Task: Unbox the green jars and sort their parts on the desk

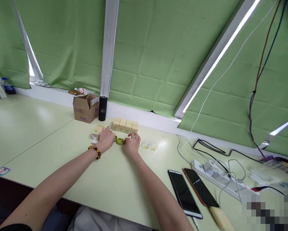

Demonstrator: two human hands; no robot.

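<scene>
A small olive-green case (pixel 120 141), opened into two shallow halves, lies low over the table between my hands. My left hand (pixel 106 138), with a beaded bracelet on its wrist, has curled fingers at the left half; part of its grip is hidden. At the other half, my right hand (pixel 132 144) pinches the edge with bent fingers. An opened small cardboard box (pixel 95 132) with a white flap is partly behind my left hand. Beyond the hands stands a row of several small tan boxes (pixel 125 125). Right of my right hand sit clear plastic pieces (pixel 149 146) with yellow spots.
A brown carton (pixel 85 109) and a black tumbler (pixel 102 109) stand at the back. To the right lie two phones (pixel 185 193), a power strip (pixel 216 179) with tangled cables, and a cream-coloured object (pixel 221 218). Bottles (pixel 7 86) stand far left.
</scene>
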